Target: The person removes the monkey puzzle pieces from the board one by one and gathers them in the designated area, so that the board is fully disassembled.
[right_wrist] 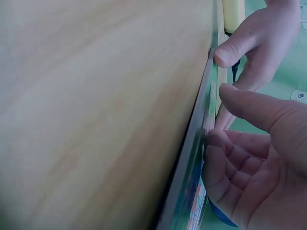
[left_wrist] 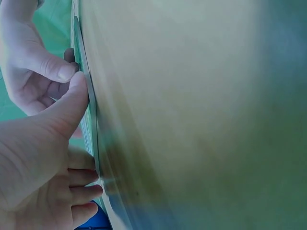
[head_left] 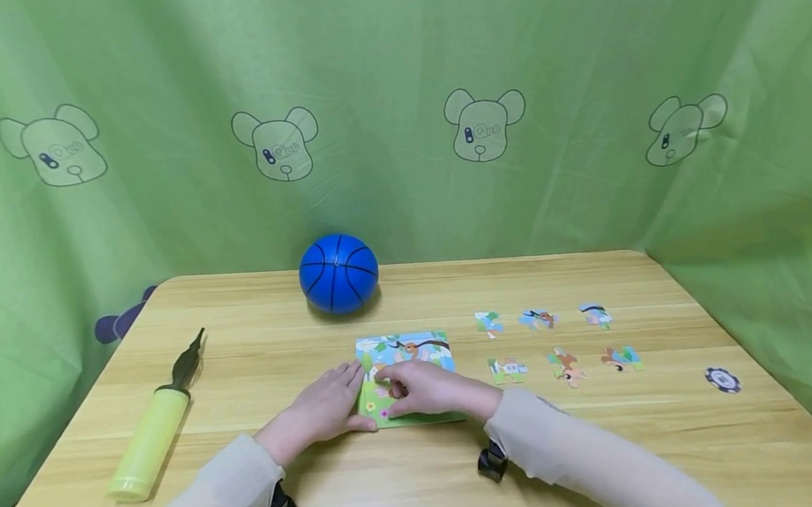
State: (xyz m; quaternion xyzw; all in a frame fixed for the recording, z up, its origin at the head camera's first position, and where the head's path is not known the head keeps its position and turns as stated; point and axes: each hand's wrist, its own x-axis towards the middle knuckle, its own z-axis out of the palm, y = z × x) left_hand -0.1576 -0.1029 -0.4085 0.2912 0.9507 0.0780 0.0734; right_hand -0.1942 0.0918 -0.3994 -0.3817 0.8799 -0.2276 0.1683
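- Head view: the puzzle board (head_left: 408, 376) lies at the surface (head_left: 426, 477) centre, ball (head_left: 338, 273) at 12 o'clock, six loose pieces (head_left: 564, 364) at 3 o'clock. The board holds fitted pieces.
- Left wrist view: the left hand (left_wrist: 43, 158) braces the board edge, fingers (left_wrist: 84, 177) straight. Keep it steady.
- Right wrist view: the right hand (right_wrist: 254, 163) presses with curled fingers (right_wrist: 216, 158); whether they pinch a piece cannot be told. Press flat.

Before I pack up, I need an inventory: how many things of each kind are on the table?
Puzzle board: 1
Loose puzzle pieces: 6
Blue ball: 1
Yellow pump: 1
Poker chip: 1
Total: 10
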